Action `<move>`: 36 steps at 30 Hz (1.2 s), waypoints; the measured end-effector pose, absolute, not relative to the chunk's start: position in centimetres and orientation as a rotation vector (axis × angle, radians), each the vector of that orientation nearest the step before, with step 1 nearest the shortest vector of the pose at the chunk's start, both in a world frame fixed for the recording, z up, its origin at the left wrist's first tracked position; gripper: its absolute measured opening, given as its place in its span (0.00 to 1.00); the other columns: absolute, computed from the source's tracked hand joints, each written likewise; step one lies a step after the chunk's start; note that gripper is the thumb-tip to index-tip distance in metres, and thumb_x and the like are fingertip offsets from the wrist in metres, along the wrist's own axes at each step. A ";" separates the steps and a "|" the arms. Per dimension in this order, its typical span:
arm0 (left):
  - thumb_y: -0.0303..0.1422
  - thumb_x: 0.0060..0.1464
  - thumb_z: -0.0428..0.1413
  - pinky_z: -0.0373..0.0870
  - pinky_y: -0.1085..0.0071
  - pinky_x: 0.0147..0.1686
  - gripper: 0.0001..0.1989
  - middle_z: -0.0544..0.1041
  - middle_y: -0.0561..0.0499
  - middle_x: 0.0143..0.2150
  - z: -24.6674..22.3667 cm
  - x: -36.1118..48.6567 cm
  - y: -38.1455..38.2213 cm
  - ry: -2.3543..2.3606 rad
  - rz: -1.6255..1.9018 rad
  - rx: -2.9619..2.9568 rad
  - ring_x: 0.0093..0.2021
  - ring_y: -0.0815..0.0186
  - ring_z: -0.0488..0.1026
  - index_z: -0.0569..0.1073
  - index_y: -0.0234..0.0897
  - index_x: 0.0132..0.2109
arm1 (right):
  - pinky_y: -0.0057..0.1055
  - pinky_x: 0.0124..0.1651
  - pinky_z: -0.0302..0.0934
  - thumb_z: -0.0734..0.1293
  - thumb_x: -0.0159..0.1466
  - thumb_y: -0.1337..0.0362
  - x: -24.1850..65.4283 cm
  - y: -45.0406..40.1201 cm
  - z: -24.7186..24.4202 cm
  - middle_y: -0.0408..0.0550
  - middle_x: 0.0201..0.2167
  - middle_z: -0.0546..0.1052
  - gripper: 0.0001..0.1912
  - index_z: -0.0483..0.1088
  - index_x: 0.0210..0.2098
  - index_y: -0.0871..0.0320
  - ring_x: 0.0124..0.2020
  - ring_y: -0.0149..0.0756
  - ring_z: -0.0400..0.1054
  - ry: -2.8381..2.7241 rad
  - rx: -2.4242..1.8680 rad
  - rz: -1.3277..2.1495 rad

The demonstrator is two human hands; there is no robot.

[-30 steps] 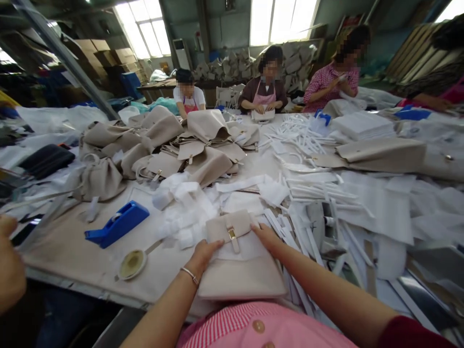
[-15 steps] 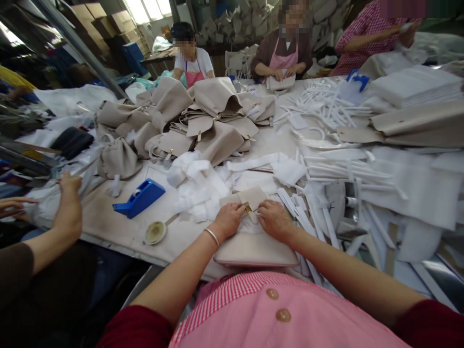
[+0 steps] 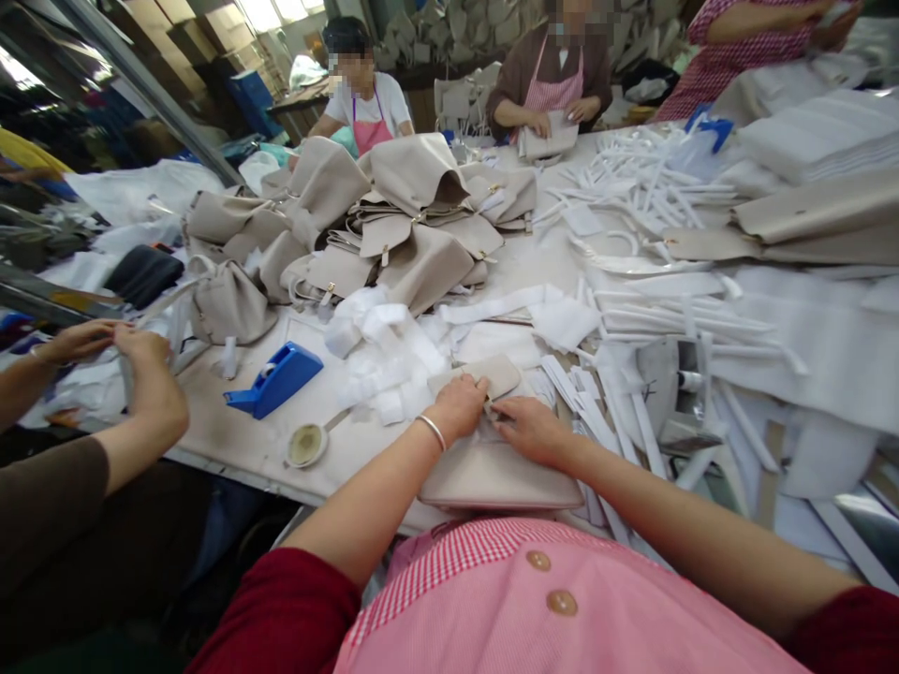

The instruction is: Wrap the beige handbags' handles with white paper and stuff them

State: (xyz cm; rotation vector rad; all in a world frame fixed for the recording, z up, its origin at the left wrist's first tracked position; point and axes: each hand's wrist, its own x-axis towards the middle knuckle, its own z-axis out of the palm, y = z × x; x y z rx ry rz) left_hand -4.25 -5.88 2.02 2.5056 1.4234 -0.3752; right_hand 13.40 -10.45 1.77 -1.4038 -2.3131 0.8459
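A beige handbag (image 3: 502, 479) lies on the table against my apron, its flap (image 3: 500, 374) folded back away from me. My left hand (image 3: 460, 404), with a white bangle at the wrist, is closed on the flap's strap tab by the gold clasp. From the other side my right hand (image 3: 528, 429) pinches at the same strap tab, thumb and fingertips close together. The fingers of both hands cover most of the clasp. White padding shows between flap and bag body.
A blue tape dispenser (image 3: 275, 379) and a round tape roll (image 3: 307, 446) lie to the left. Beige bags (image 3: 421, 262) are piled behind. White foam strips (image 3: 674, 323) and a metal-framed piece (image 3: 678, 393) crowd the right. A co-worker's hands (image 3: 140, 346) work at far left; other people sit opposite.
My hands have drawn together at the clasp, the left one curling over the flap and covering the gold metal. The co-worker's hands at left have come together. The view has shifted slightly.
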 end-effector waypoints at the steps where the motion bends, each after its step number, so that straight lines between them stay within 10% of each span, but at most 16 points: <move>1: 0.32 0.55 0.54 0.69 0.59 0.46 0.24 0.70 0.37 0.49 2.0 -4.3 -5.9 1.442 -0.354 2.515 0.48 0.51 0.71 0.63 0.36 0.58 | 0.39 0.55 0.61 0.64 0.62 0.62 13.6 -10.3 1.7 0.54 0.49 0.78 0.18 0.73 0.51 0.58 0.51 0.45 0.71 -2.257 -1.369 0.886; 17: 0.31 0.61 0.52 0.69 0.70 0.46 0.12 0.77 0.47 0.42 -0.2 -6.8 -5.6 1.493 0.345 2.186 0.42 0.64 0.73 0.79 0.38 0.44 | 0.48 0.58 0.55 0.62 0.67 0.57 13.0 -11.9 0.9 0.58 0.60 0.68 0.19 0.73 0.53 0.58 0.61 0.53 0.59 -2.733 -1.232 0.547; 36: 0.30 0.58 0.54 0.68 0.71 0.42 0.08 0.76 0.52 0.35 -2.5 -7.4 -6.4 1.358 0.528 2.015 0.38 0.66 0.72 0.80 0.39 0.38 | 0.32 0.42 0.61 0.68 0.58 0.54 16.8 -6.7 -1.8 0.53 0.39 0.78 0.18 0.72 0.41 0.60 0.40 0.41 0.71 -1.623 -2.109 0.851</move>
